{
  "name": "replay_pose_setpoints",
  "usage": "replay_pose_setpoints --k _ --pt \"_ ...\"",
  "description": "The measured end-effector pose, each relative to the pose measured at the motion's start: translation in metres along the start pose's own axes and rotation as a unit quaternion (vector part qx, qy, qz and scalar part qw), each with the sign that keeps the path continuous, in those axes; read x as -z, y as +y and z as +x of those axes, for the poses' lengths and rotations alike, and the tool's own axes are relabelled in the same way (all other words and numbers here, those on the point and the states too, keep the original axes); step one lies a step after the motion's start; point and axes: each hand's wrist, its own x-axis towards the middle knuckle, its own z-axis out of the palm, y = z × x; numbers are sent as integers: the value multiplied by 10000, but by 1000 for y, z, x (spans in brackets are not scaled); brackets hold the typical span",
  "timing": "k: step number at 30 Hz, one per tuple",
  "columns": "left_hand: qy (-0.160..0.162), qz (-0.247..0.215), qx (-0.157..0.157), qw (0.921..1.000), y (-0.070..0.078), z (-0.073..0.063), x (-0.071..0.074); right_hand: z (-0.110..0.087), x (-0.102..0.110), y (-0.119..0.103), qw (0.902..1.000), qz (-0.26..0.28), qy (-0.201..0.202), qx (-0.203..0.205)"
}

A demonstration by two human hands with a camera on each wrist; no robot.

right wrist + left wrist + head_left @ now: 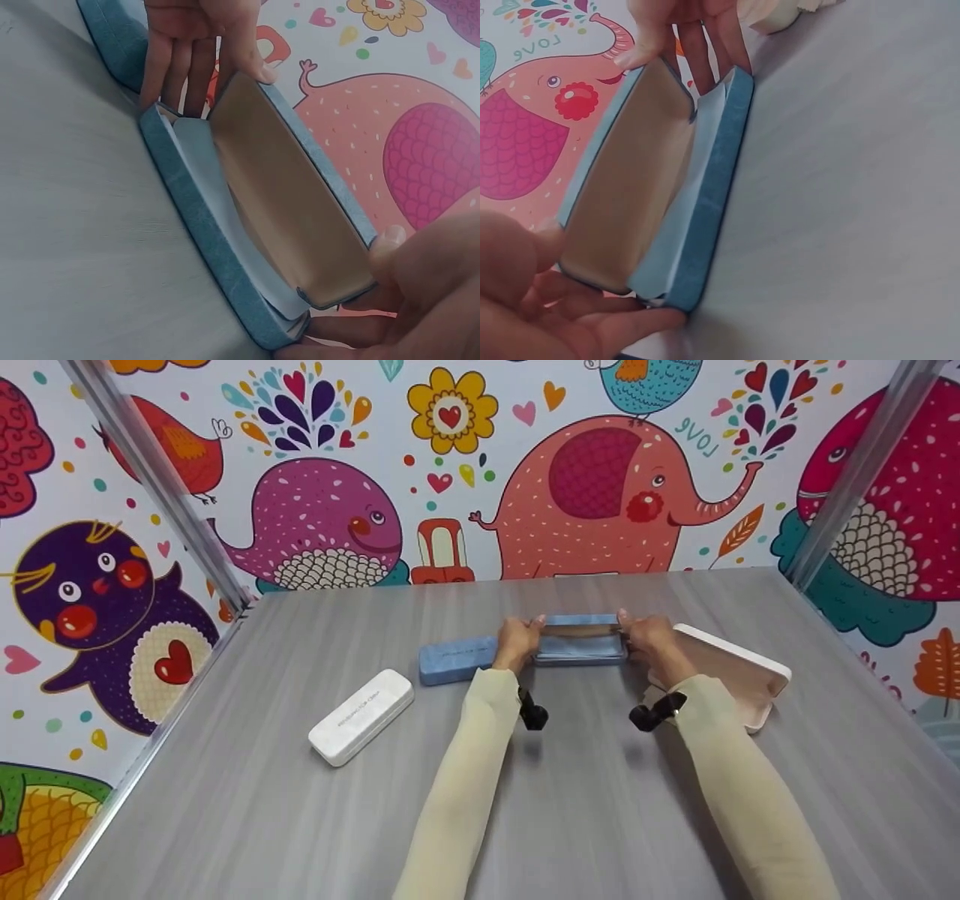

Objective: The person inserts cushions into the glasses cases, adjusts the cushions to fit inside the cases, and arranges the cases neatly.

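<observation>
An open blue glasses case [581,661] stands near the back of the table, its lid tilted up and showing a tan lining [626,180]. Inside its base lies a folded light-blue cloth [214,195]. My left hand [517,643] grips the left end, thumb at the lid's edge and fingers along the side. At the opposite end my right hand [651,639] holds the case in the same way. Just left of the left hand is a closed blue glasses case [456,660]. Beside the right hand lies an open white glasses case [739,667], partly hidden by that arm.
A closed white glasses case [361,718] lies at an angle on the grey table [247,810], left of the arms. Behind the table rises a wall with printed cartoon animals [592,525]. Metal posts [855,472] stand at the back corners.
</observation>
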Motion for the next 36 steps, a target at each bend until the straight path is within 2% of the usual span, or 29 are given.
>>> replay_pose_setpoints --k 4,7,11,14,18,21,26,31,36 --pt "-85 -161 -42 9998 -4 -2 0 -1 -1 5 9998 -30 64 170" --pt "-169 -278 79 9994 -5 -3 1 -4 -2 8 9988 -317 191 317" --pt "-308 -345 315 9984 -6 -4 0 -7 -2 13 9916 -941 643 604" --pt "-354 -308 412 9980 -7 -6 -1 -8 -3 17 9889 -1008 816 722" --pt "-261 -241 432 9984 -8 -9 -2 -10 -4 22 9924 -656 777 688" --pt "-272 -259 321 9988 -11 -10 -2 -9 -6 26 9926 -496 809 759" --pt "-381 -316 97 9987 -14 -12 -2 -7 -9 34 9915 -603 661 943" --pt "-365 -190 28 9991 -16 -13 -3 -8 -8 37 9914 -698 532 973" --pt "-296 -186 1 9994 -16 -14 -3 -9 -8 37 9923 -520 487 1015"
